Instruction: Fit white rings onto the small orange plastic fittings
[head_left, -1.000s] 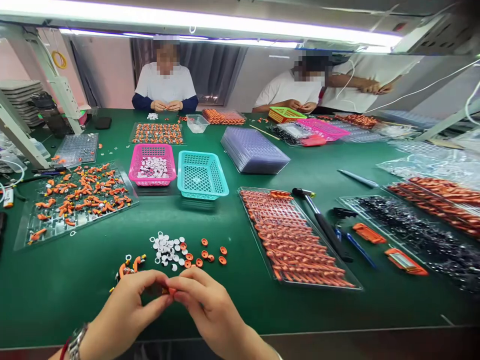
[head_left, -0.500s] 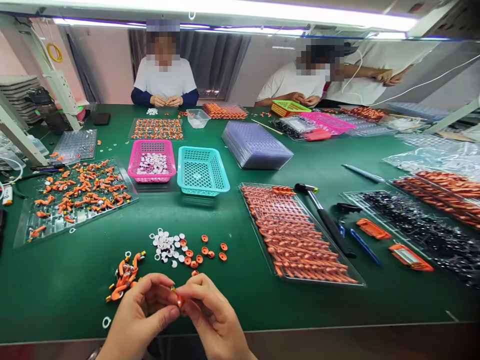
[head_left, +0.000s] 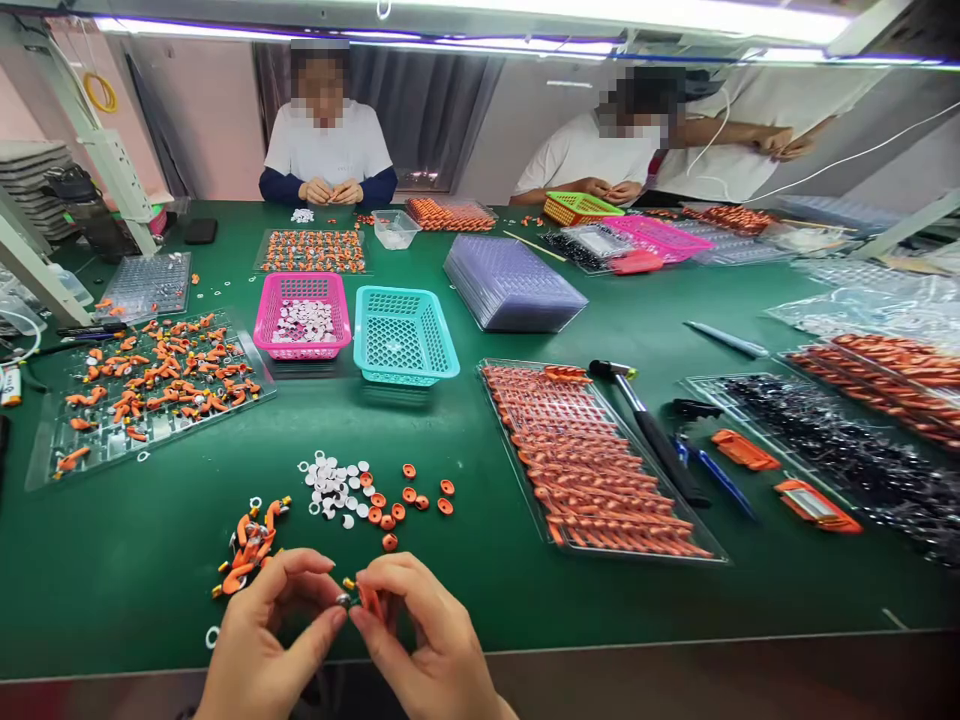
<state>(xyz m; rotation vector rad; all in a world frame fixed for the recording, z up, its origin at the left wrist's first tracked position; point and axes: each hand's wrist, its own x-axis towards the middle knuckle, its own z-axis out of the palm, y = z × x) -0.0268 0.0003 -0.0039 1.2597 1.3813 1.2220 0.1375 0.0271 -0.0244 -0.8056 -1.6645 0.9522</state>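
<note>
My right hand (head_left: 424,630) pinches a small orange curved part with a gold tip (head_left: 370,600) between thumb and fingers. Close against it, the thumb and index finger of my left hand (head_left: 281,620) close on a tiny silver round piece (head_left: 343,600); whether the two pieces touch is unclear. To the left lies a heap of orange curved parts with gold tips (head_left: 251,550). Beyond my fingers are a pile of white discs (head_left: 330,485) and several orange cups (head_left: 409,495). One white ring (head_left: 213,637) rests beside my left hand.
A pink basket (head_left: 301,350) with white discs and a turquoise basket (head_left: 406,375) stand ahead. Trays of orange parts lie left (head_left: 262,395) and right (head_left: 559,545). A hammer (head_left: 652,430) lies right, near a blue pen (head_left: 724,480). Co-workers sit across the green table.
My fingertips have drawn slightly apart, so a silver piece now shows at my left fingers and more of the orange part at my right. The view has tilted slightly.
</note>
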